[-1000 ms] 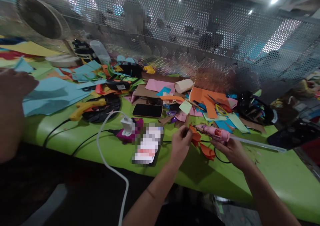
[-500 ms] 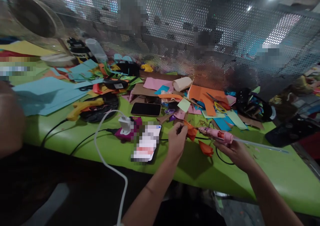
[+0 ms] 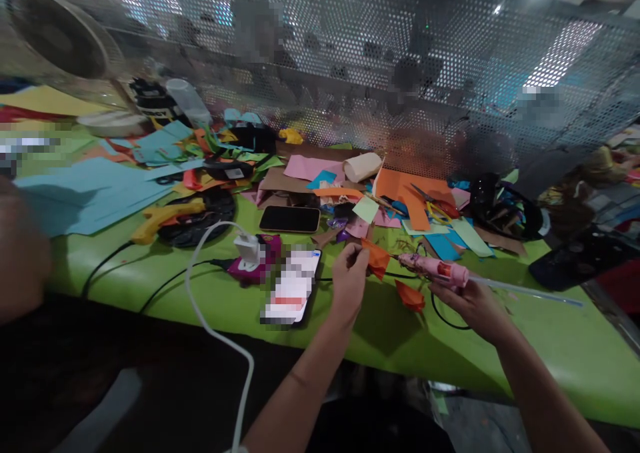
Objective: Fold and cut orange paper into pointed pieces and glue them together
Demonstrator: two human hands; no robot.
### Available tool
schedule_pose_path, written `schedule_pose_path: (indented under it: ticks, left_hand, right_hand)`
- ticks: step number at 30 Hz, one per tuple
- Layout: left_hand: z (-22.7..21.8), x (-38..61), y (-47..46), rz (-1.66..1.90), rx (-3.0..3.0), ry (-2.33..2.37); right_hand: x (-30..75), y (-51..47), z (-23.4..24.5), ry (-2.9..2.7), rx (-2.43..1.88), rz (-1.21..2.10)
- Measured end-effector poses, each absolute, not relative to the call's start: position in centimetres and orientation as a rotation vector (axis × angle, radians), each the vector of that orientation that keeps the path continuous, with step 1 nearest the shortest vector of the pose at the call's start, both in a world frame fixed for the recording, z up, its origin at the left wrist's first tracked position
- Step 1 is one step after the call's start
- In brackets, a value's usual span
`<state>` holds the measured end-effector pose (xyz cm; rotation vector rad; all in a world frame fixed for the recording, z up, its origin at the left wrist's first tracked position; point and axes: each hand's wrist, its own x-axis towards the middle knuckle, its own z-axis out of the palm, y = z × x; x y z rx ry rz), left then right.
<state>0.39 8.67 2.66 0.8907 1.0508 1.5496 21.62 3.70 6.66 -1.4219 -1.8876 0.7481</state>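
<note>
My right hand [image 3: 473, 303] is closed round a pink glue gun [image 3: 435, 268], whose nozzle points left. A long clear glue stick [image 3: 530, 290] juts from its back end to the right. With the fingertips pinched, my left hand [image 3: 351, 269] holds an orange piece of paper [image 3: 378, 259] just left of the nozzle. Whether the nozzle touches the paper I cannot tell. Below, a folded orange paper piece [image 3: 410, 295] lies on the green table [image 3: 400, 346].
A lit phone [image 3: 295, 289], a dark phone [image 3: 290, 219] and a purple power strip [image 3: 253, 266] with a white charger sit to the left. Beyond are a yellow glue gun [image 3: 165, 218], scissors [image 3: 433, 206] and paper scraps. Another person's arm [image 3: 23, 253] shows at far left.
The orange paper in my left hand has turned and shows more of its face. My left hand has shifted slightly left; the glue gun has barely moved.
</note>
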Motion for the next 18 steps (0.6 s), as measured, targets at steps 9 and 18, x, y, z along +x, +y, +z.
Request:
schedule_pose_path:
  ticks: [9,18]
  left_hand:
    - [2.7,0.4,8.7,1.583,0.853,1.045]
    - [2.8,0.1,9.1,1.609,0.792,1.101]
  right_hand:
    - [21.7,3.7,6.8,-1.847,-1.401,0.774]
    - [25.8,3.6,5.6,-1.322,-1.512,0.674]
